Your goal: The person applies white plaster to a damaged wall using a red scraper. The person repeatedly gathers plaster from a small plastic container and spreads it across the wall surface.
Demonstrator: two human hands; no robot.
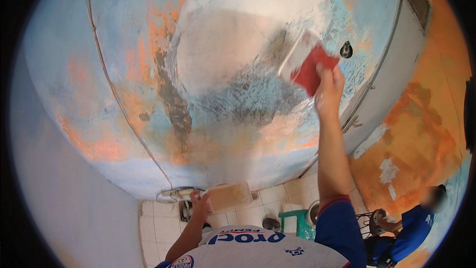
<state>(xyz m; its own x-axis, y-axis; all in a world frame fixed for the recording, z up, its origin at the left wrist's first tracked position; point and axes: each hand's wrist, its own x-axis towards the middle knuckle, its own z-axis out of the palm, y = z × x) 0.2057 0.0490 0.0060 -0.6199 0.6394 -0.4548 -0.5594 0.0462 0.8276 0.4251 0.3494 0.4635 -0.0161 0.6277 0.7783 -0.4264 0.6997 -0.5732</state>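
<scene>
My right hand (328, 87) is raised to the wall, its fingers closed around the red grip of a wide, pale-bladed putty scraper (311, 71). The blade lies against the wall at the right edge of a smooth whitish patch of filler (213, 54), slightly blurred. Below and around the patch, the wall (238, 94) shows rough grey, blue and orange areas. Low down, my left hand (199, 204) grips one end of a flat, tan rectangular board (230, 196), held out level above the tiled floor. Whether filler lies on the board is hard to tell.
A black wall fitting (346, 49) sits right of the scraper. A cable (106, 74) runs down the left wall to a coil near the floor. Behind my right arm stand a green stool (295, 221) and a bucket (312, 213). Another person (411, 228) is at lower right.
</scene>
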